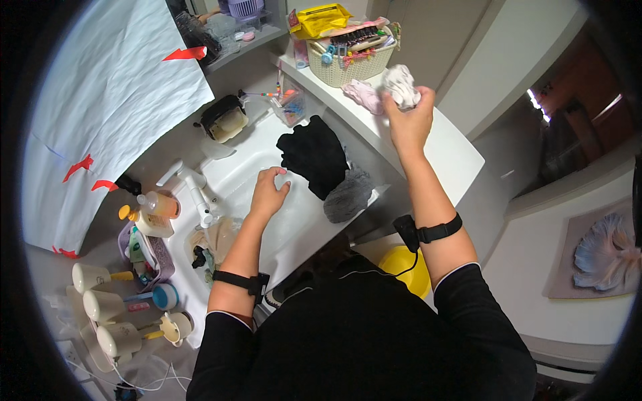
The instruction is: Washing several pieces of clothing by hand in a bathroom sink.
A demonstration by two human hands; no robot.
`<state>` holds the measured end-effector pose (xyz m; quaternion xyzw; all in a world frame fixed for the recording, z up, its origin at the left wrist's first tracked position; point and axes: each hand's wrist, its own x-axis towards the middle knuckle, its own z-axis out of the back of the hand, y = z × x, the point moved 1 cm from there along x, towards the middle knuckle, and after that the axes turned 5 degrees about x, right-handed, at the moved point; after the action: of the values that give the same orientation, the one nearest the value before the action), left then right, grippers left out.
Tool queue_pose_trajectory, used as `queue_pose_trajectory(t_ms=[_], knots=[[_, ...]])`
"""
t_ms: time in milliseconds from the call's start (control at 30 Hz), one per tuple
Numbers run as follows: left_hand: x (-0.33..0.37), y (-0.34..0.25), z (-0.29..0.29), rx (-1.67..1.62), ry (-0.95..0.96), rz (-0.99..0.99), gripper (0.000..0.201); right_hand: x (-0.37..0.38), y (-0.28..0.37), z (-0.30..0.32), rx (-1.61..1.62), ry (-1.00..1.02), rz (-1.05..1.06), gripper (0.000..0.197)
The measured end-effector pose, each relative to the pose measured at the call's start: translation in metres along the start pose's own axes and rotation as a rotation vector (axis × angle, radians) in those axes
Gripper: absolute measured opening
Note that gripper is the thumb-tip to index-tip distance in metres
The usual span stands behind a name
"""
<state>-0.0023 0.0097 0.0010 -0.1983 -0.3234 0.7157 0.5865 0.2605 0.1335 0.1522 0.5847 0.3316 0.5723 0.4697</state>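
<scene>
Listener: Grips first, please: what does each hold?

Describer: The person's right grip (409, 123) is closed around a crumpled white cloth (399, 81), thumb to the left, fingers to the right. That cloth is at the far right, by a white tabletop (457, 160). The left grip (270, 194) is released, fingers loosely curled over a white washbasin (287, 244), with nothing in them.

Listener: What lies around them?

Describer: A pale pink cloth (362, 95) lies on the tabletop just left of the white cloth; whether they touch, I cannot tell. Beyond stands a cream basket (348, 69), packed full. Right of the left grip, a black cloth (313, 155) spreads over the washbasin's right side, meeting a grey cloth (348, 196) at its near end. Farther left is a white tap (190, 187).

Listener: What could go wrong?

Describer: The white cloth is bunched, so a fold could slip if the fingers relax. The pink cloth sits near the tabletop's left edge; a careless brush could knock it off. The grey cloth lies by the washbasin's rim, so a tug on the black cloth could drag it down toward the yellow tub (406, 267). A longer reach could also snag the dark cable (417, 260) at the right forearm strap (439, 230).
</scene>
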Motion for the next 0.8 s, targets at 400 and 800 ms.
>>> queue_pose_trajectory(t_ms=[400, 800], knots=[[-0.022, 0.026, -0.002, 0.072, 0.067, 0.102, 0.029, -0.030, 0.004, -0.046, -0.592, -0.026, 0.630, 0.049], [-0.141, 0.125, 0.028, 0.249, 0.158, 0.672, 0.043, -0.164, -0.086, -0.207, -0.548, 1.343, 0.179, 0.037]])
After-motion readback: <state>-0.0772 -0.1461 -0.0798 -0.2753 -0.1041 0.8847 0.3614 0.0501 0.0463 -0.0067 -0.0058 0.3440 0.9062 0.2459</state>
